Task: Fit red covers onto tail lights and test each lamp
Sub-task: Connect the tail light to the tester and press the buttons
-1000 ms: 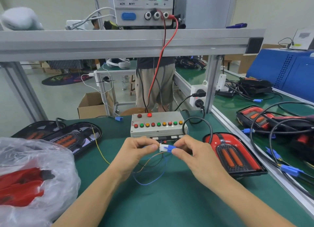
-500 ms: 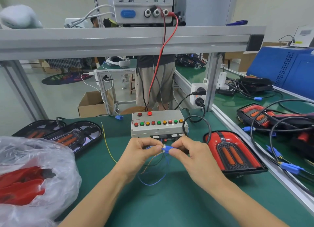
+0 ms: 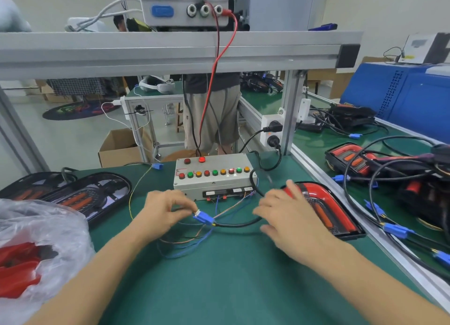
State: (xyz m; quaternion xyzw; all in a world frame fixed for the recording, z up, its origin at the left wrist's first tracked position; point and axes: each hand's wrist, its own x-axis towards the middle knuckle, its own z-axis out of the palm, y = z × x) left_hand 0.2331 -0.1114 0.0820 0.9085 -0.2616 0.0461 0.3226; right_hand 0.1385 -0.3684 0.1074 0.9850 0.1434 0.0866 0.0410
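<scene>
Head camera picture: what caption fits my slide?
Left hand pinches joined blue connector; right hand opens beside red tail light.

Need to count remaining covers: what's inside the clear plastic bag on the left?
Red covers show through the plastic bag, with a dark piece among them. Crinkled film and the frame edge hide how many.

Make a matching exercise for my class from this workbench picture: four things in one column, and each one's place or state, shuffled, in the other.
Things
1. blue connector
2. tail light with red cover
3. plastic bag of red covers
4. test box

Places or states
A. lies at the right, beside the right hand
B. stands at the back, buttons on top
C. pinched at its white end by the left hand
D. lies at the near left edge

Pairs: 1-C, 2-A, 3-D, 4-B
</scene>
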